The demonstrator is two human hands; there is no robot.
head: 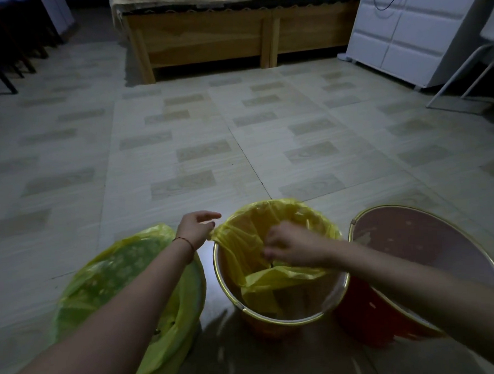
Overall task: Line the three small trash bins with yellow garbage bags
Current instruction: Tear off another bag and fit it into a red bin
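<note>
Three bins stand in a row on the tiled floor (237,147). The left bin (193,279) is already covered by a yellow bag (123,269) draped over its rim. The middle bin (280,319) has a yellow bag (251,235) half on — stretched over the far rim, sagging inside at the near side. Your left hand (194,227) pinches the bag edge at the bin's left rim, thumb and one finger closed on the plastic, other fingers spread loose. Your right hand (291,247) reaches into the bin mouth, fingers curled down on the bag film — blurred, the grip looks closed. The right bin (425,239), red, sits unlined just beside the middle one. A wooden bed frame (208,41) stands well behind.
</note>
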